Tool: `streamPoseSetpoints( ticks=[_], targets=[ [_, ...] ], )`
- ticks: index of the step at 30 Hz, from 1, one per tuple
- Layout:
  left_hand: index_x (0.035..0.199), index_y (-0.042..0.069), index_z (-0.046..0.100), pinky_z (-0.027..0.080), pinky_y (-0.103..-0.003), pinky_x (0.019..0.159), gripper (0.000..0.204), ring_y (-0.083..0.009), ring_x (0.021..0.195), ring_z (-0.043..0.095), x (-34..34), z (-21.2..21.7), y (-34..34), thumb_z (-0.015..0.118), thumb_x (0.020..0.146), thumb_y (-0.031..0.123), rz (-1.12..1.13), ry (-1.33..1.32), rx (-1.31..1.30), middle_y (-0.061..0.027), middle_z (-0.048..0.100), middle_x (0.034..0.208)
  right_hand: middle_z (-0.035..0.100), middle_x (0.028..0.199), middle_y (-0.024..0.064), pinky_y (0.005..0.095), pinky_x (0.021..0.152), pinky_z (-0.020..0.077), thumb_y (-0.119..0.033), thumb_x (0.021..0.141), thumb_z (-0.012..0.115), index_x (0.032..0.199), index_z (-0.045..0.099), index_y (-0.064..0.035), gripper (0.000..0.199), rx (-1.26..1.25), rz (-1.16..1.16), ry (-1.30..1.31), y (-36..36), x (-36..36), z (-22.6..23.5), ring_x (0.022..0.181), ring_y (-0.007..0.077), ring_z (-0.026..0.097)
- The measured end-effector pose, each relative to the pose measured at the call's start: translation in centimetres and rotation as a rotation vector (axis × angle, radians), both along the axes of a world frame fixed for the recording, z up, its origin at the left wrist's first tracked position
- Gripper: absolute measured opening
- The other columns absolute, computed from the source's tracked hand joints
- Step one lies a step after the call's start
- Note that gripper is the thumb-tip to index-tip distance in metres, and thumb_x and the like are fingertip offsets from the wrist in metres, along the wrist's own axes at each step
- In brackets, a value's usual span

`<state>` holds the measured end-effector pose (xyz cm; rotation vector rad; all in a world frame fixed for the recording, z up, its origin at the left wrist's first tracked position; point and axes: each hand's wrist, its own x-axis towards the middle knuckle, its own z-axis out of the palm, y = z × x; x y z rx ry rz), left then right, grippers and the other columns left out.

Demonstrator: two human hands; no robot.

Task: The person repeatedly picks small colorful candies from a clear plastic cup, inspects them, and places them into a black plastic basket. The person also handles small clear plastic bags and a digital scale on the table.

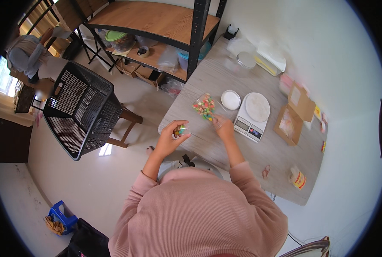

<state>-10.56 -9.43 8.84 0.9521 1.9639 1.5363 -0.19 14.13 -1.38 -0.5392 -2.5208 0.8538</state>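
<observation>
where the left hand [173, 138] curls: half-open fingers hold a clear plastic packet of multicoloured pieces [181, 130]
right hand [223, 127]: fingers bunched, grip i can't tell
small multicoloured heap [204, 106]: beside right fingertips, grey wood-grain table [285, 158] beneath

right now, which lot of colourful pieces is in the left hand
The smaller lot, held in the left hand; the larger lot is farther from the person, near the right hand.
</observation>
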Motion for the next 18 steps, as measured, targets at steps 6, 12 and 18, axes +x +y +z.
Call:
streamPoseSetpoints(
  ticks=[6, 12, 18],
  targets=[
    [0.110, 0.005, 0.058, 0.040, -0.023, 0.066, 0.039, -0.0097, 0.074, 0.049, -0.9, 0.0, -0.3, 0.071, 0.074, 0.007, 0.072, -0.057, 0.122, -0.0028, 0.057, 0.090, 0.062, 0.078, 0.0122, 0.0302, 0.057, 0.0468, -0.010, 0.075, 0.063, 0.097, 0.065, -0.0048, 0.022, -0.242, -0.477, 0.145, -3.2, 4.7, 0.6, 0.062, 0.0208, 0.058],
    [0.111, 0.006, 0.059, 0.040, -0.023, 0.067, 0.042, -0.0112, 0.075, 0.049, -2.7, -0.1, -1.4, 0.073, 0.071, 0.008, 0.110, -0.043, 0.238, -0.0040, 0.058, 0.088, 0.055, 0.070, 0.0059, 0.0237, 0.049, 0.0391, 0.003, 0.071, 0.065, 0.090, 0.066, -0.0030, 0.020, -0.042, -0.025, 0.322, -7.7, 2.0, 11.2, 0.055, 0.0125, 0.049],
    [0.111, 0.006, 0.060, 0.041, -0.025, 0.068, 0.044, -0.0135, 0.076, 0.052, -5.6, 0.5, -3.9, 0.074, 0.069, 0.007, 0.159, 0.011, 0.278, -0.0051, 0.058, 0.087, 0.055, 0.076, 0.0027, 0.0307, 0.060, 0.0438, -0.005, 0.069, 0.067, 0.087, 0.068, -0.0081, 0.018, 0.043, 0.445, 0.245, -11.4, -8.0, 17.5, 0.070, 0.0189, 0.054]
  ],
)
